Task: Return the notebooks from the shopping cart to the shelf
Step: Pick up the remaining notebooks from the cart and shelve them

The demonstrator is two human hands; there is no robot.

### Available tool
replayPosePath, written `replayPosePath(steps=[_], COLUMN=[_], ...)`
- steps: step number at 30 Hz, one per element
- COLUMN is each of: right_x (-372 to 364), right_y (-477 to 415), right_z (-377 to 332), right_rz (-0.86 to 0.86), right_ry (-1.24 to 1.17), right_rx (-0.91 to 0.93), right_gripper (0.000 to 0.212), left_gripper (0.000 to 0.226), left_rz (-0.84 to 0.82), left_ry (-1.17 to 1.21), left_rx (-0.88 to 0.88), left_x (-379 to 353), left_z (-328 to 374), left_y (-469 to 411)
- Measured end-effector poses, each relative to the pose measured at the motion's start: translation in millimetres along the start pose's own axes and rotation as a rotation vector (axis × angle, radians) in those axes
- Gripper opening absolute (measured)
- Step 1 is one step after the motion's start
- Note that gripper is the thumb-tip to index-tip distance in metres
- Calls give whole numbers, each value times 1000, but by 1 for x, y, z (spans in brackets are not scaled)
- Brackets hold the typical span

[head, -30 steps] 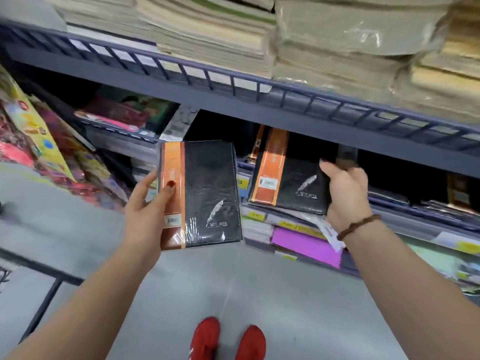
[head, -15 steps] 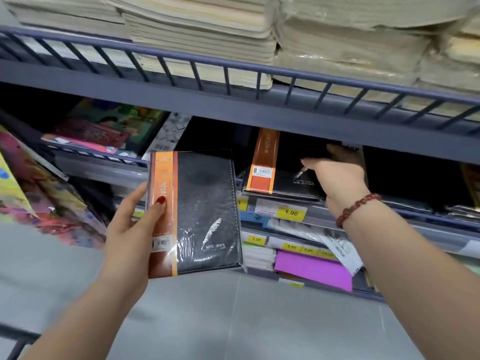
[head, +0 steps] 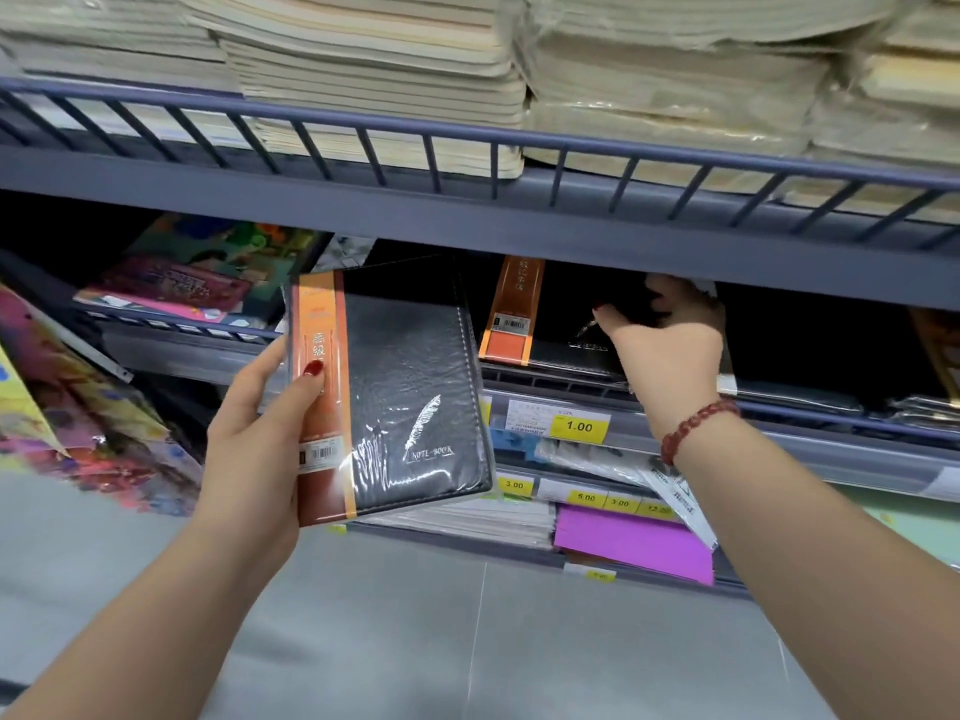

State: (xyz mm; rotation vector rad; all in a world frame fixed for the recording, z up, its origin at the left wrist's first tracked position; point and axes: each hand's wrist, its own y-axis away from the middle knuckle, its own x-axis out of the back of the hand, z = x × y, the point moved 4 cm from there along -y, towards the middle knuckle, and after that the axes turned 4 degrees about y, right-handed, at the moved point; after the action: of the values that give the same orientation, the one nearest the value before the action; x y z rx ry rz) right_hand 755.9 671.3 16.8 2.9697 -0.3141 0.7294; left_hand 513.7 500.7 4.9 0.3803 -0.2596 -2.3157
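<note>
Notebook restocking in a stationery aisle: the right grip [head: 670, 340], curled on one black notebook [head: 558, 350] lying on the middle shelf [head: 810, 423], would do well to slide it square behind the rail [head: 545, 379] before releasing, while the left grip [head: 254, 423] clasps a second notebook [head: 410, 392] just outside the shelf

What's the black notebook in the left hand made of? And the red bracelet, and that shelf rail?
Black notebook: looks like leather or fake leather, grainy with a stitched edge, wrapped in shiny clear plastic film. Red bracelet: round glossy beads, maybe stone, glass or wood. Shelf rail: probably painted metal, thin blue-grey bars.
</note>
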Motion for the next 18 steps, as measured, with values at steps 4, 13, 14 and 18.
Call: replayPosePath(steps=[4, 13, 14, 18], right_x=[26, 31, 33, 40], right_y=[42, 77, 75, 63], right_z=[-6, 6, 8, 14], right_rz=[-75, -560, -526, -407], right_ry=[-40, -308, -322, -341], right_rx=[185, -63, -73, -110], right_gripper=[22, 45, 45, 45], left_gripper=[32, 40, 47, 76], left_rz=[-62, -203, -237, -384], left_ry=[14, -46, -62, -185], left_rx=[30, 107, 117, 93], left_x=[-22, -85, -89, -95], left_z=[-1, -4, -4, -9], left_y=[5, 17, 17, 22])
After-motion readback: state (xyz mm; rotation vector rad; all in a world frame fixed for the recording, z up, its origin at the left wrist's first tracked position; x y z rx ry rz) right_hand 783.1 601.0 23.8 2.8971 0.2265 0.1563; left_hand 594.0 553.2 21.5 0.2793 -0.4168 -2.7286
